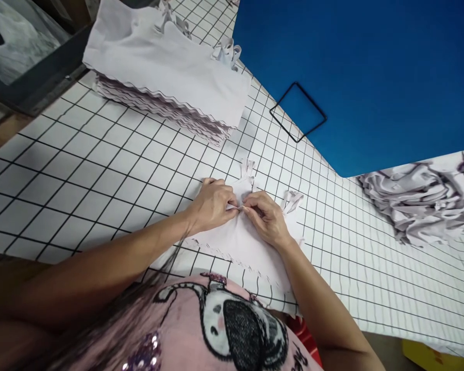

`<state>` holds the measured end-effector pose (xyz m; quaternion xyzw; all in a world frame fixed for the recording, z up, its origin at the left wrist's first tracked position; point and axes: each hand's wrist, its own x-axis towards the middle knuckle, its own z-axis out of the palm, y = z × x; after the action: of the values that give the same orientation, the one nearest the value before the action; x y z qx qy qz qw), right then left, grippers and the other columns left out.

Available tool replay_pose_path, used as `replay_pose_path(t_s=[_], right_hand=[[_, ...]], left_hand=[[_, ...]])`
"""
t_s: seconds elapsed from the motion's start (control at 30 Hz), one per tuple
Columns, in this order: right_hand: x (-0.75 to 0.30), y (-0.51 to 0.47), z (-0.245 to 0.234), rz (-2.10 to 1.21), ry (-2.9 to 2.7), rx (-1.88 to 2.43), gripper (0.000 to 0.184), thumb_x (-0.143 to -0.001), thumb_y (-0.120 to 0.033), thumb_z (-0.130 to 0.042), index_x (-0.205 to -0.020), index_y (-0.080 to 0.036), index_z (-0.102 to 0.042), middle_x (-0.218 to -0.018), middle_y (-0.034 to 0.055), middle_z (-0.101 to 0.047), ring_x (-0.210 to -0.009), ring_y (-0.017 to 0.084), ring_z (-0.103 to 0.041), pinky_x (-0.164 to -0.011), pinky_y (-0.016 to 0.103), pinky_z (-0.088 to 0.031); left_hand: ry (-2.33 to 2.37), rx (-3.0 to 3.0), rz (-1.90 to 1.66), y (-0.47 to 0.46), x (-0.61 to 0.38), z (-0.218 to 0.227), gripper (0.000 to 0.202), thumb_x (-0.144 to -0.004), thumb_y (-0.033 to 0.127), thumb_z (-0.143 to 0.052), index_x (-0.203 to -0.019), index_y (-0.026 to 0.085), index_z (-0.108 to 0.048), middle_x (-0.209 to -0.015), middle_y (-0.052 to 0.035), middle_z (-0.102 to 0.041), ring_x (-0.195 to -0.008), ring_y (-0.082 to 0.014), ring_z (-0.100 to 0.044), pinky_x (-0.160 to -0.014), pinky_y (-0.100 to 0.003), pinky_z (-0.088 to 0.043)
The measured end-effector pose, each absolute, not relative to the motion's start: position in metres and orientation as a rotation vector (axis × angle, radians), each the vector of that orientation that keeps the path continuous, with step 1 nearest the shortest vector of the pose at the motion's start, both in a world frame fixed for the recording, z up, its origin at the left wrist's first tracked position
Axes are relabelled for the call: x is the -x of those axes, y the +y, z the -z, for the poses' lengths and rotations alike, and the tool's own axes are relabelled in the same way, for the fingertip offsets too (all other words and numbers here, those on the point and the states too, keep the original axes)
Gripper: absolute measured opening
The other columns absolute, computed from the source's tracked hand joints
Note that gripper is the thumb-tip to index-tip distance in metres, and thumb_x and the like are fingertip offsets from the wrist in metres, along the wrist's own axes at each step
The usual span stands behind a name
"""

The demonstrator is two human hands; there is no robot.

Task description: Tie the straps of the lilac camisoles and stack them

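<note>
A pale, pinkish-white strappy top (251, 247) lies on the gridded tabletop just in front of me, its looped straps pointing away. My left hand (214, 205) is closed, pinching fabric near the middle of the garment's upper edge. Close beside it, my right hand (266, 216) pinches the same spot between thumb and forefinger. A small fold or thread of the cloth shows between the fingertips; which one I cannot tell.
A neat stack of similar tops (170, 77) with wavy hems sits at the back left. Far right is a crumpled pile of the same cloth (429, 201). A large blue panel (355, 87) covers the upper right, a thin black square outline (317, 109) overlapping its edge. A grey container (42, 87) stands upper left.
</note>
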<state>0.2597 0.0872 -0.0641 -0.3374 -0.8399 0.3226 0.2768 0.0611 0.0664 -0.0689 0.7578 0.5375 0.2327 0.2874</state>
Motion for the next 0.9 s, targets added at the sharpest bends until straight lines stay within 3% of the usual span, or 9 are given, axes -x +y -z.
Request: replay_pose_path(t_s=[0.9], right_hand=[[-0.2594,0.0918,0.0653,-0.760,-2.356,0.843,0.008,-0.092,-0.015,-0.059,-0.095,-0.021,-0.065,-0.093,0.0071,-0.065,-0.089,0.018,-0.062,-0.076,0.035,-0.055]], left_hand=[[1.404,-2.023,-0.622,0.0684,-0.0604,0.0678,0.010,-0.078,0.024,-0.064,-0.073,0.018,-0.071,-0.076,-0.0015,-0.072,-0.081,-0.0202,-0.056,-0.085,-0.042,-0.031]])
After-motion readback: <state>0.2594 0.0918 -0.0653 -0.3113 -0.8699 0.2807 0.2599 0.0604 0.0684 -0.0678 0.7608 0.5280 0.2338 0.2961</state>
